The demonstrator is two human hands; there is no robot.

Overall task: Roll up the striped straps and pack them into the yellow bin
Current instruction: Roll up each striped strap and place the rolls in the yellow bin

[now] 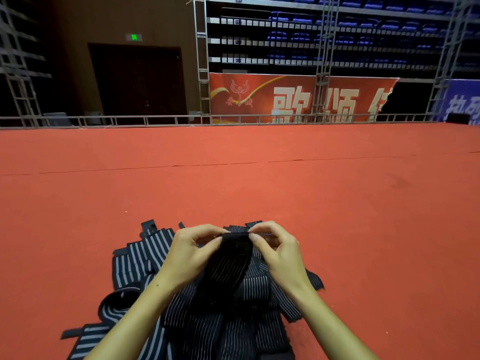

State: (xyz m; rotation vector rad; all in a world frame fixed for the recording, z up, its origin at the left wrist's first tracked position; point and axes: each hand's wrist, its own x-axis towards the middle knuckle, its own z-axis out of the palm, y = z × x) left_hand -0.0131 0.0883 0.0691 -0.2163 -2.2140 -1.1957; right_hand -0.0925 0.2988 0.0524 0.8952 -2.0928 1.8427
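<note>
On red carpet (337,203): strap pile (145,258); left hand (187,253), right hand (278,250) pinch strap (228,263).

Open red carpet (259,183) ahead, L and R of both hands: free passage all sides. Only obstacle nearby: strap pile (213,307) spread under and btwn the forearms, reaching the frame's bottom edge. Rail (155,120) and truss (202,61) stand well apart at the carpet's far edge.

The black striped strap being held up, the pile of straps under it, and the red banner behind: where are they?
Black striped strap (230,263), head view: middle of the hanging band.
Pile of black-and-grey striped straps (135,258), head view: left-side strap.
Red banner with white characters (259,97), head view: red cloth.
</note>
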